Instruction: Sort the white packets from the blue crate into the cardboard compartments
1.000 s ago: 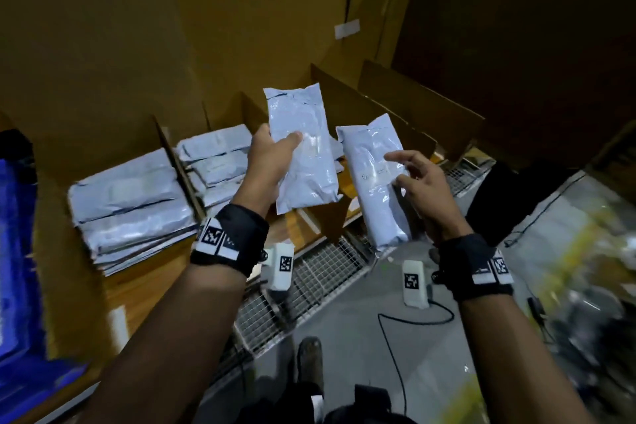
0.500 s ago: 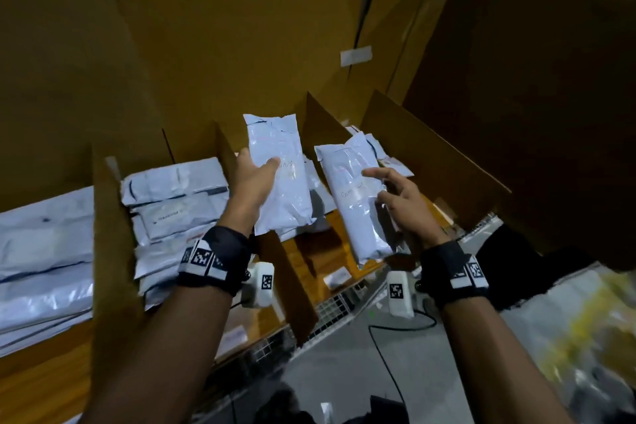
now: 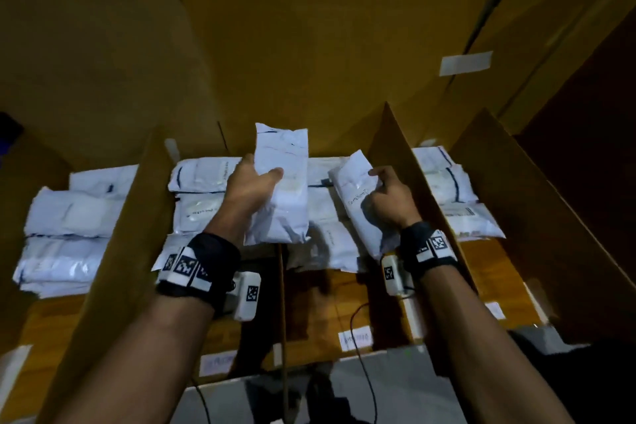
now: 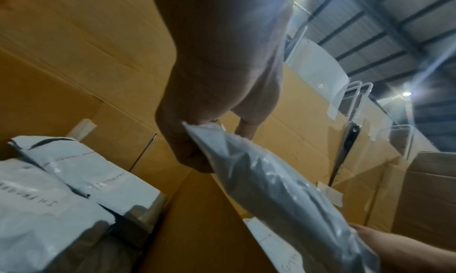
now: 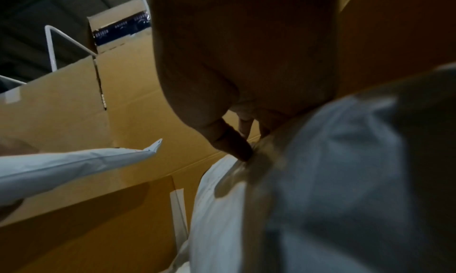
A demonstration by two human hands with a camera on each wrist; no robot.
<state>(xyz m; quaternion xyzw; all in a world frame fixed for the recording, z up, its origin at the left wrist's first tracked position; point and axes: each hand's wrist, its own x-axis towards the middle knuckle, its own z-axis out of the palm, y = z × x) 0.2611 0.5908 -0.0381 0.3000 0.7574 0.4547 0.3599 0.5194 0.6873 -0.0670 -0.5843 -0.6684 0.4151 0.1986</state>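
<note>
My left hand (image 3: 256, 182) grips a white packet (image 3: 280, 188) upright above the cardboard divider (image 3: 281, 286) between the two middle compartments; the same packet (image 4: 271, 185) shows in the left wrist view, pinched at its top edge. My right hand (image 3: 387, 198) holds a second white packet (image 3: 354, 196), tilted, low inside the compartment right of that divider, over packets (image 3: 323, 217) lying there. In the right wrist view my thumb (image 5: 231, 142) presses into that packet (image 5: 320, 179). The blue crate is out of view.
Several compartments stand side by side, split by tall cardboard dividers (image 3: 113, 251) (image 3: 406, 162) (image 3: 550, 217). Stacks of white packets (image 3: 65, 234) (image 3: 203, 189) (image 3: 451, 196) fill the left, middle-left and right compartments. White labels (image 3: 356, 337) mark the front edge. A tall cardboard back wall (image 3: 309, 45) rises behind.
Both hands have moved forward and down with their packets, from in front of the shelf into the compartments. The right packet has dropped lower into its compartment.
</note>
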